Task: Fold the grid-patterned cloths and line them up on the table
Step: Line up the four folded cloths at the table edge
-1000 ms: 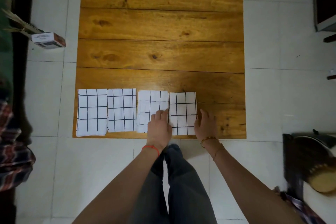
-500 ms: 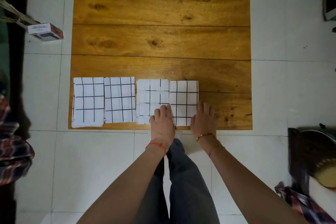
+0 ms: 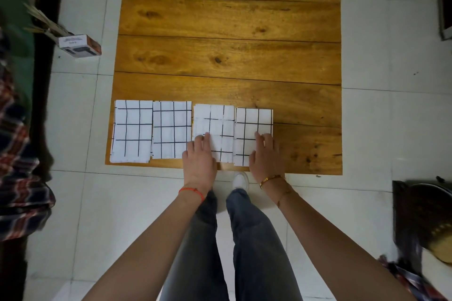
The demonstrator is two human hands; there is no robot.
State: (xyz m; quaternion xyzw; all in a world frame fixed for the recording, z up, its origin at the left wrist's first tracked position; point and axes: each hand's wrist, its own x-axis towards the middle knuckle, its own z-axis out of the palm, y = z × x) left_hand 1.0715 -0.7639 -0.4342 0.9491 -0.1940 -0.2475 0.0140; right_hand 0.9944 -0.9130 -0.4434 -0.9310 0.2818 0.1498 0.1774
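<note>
Several folded white cloths with black grid lines lie side by side along the near edge of the wooden table (image 3: pixel 230 56). From the left they are the first cloth (image 3: pixel 132 131), the second cloth (image 3: pixel 171 129), the third cloth (image 3: pixel 216 124) and the fourth cloth (image 3: pixel 253 129). My left hand (image 3: pixel 199 159) lies flat with straight fingers on the near left part of the third cloth. My right hand (image 3: pixel 266 156) lies flat on the near right part of the fourth cloth. Both hands cover the near corners of those cloths.
A small white and red box (image 3: pixel 79 45) sits on the tiled floor left of the table. Plaid fabric (image 3: pixel 17 166) hangs at the far left. A dark stool-like object (image 3: pixel 423 217) stands at the lower right. My legs and a white shoe (image 3: pixel 241 181) are below the table edge.
My left hand slid left from the seam between the third and fourth cloths onto the third cloth. My right hand moved from the bare table onto the fourth cloth.
</note>
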